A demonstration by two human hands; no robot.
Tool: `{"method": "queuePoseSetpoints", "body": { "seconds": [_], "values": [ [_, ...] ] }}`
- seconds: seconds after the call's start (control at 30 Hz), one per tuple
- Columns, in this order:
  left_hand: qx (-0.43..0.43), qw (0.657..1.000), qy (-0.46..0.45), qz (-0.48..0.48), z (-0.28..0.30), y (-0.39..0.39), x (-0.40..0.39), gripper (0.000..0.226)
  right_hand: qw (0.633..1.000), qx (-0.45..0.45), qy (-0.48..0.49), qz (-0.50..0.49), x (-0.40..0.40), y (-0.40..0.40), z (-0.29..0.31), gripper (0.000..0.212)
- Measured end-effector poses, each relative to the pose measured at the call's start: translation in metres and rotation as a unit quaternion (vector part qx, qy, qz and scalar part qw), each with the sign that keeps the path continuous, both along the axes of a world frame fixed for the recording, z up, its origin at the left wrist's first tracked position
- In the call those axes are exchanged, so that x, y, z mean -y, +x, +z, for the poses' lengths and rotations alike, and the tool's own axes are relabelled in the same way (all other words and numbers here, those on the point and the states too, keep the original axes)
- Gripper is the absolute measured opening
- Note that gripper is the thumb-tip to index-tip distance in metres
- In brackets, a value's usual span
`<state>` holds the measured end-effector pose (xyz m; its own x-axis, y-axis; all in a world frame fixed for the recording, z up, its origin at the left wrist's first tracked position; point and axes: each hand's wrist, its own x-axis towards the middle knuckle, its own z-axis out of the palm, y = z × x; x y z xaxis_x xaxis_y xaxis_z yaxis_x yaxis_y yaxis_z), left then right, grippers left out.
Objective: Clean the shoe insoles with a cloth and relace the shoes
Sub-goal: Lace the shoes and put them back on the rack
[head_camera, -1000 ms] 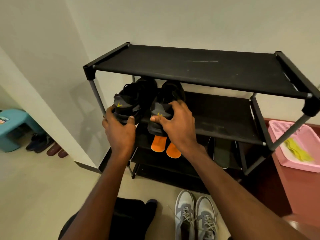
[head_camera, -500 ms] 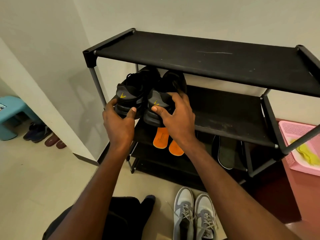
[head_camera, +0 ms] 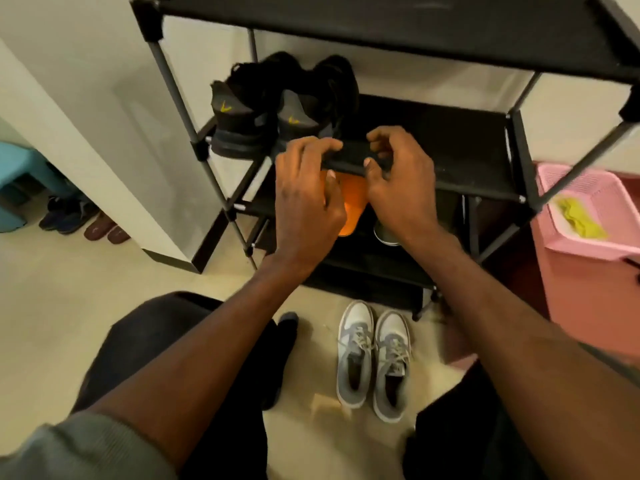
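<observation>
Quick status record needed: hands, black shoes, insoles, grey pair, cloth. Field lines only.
left hand: empty, fingers loosely curled, in front of the middle shelf edge
right hand: empty, fingers loosely curled, at the shelf edge
black shoes: side by side on the middle shelf, heels outward, not held
orange insoles: on the shelf below, partly hidden by the hands
grey shoes: on the floor, laced
yellow cloth: in the pink basket, at right

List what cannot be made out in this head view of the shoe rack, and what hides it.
- Orange insoles: mostly behind the left hand and right hand.
- Yellow cloth in the pink basket: blurred, basket cut by the right edge.
- Black shoes: laces too dark to read.
- Top shelf: cropped by the top edge.
</observation>
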<state>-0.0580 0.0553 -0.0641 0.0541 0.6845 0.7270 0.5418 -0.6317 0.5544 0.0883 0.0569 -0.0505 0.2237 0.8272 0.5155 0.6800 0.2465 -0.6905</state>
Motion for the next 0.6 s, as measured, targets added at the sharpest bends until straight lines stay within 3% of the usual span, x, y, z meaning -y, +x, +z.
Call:
{"method": "queuePoseSetpoints", "body": {
  "seconds": [0.1,0.17,0.27,0.37,0.43,0.47,0.6],
  "values": [
    [0.006,0.992,-0.109,-0.064,-0.027,0.014,0.018,0.039,0.995,-0.089,0.013,-0.033,0.025,0.005,-0.020,0.023],
    [0.031,0.970,-0.235,-0.050,-0.049,0.024,0.031,0.036,0.987,-0.148,0.000,-0.069,0.043,0.006,-0.039,0.026],
    [0.035,0.885,-0.463,-0.016,-0.089,0.036,0.046,0.031,0.975,-0.185,-0.067,-0.102,0.067,0.004,-0.078,0.031],
    [0.076,0.774,-0.628,-0.006,-0.129,0.043,0.059,0.014,0.954,-0.170,-0.216,-0.117,0.082,0.013,-0.122,0.031],
    [0.139,0.702,-0.698,0.015,-0.156,0.039,0.065,0.017,0.926,-0.165,-0.323,-0.105,0.088,0.023,-0.152,0.025],
    [0.144,0.682,-0.717,0.031,-0.174,0.035,0.068,0.019,0.903,-0.173,-0.380,-0.100,0.093,0.027,-0.169,0.019],
    [0.055,0.658,-0.747,0.080,-0.241,0.027,0.078,0.026,0.800,-0.204,-0.560,-0.066,0.105,0.035,-0.226,0.012]
  ]
}}
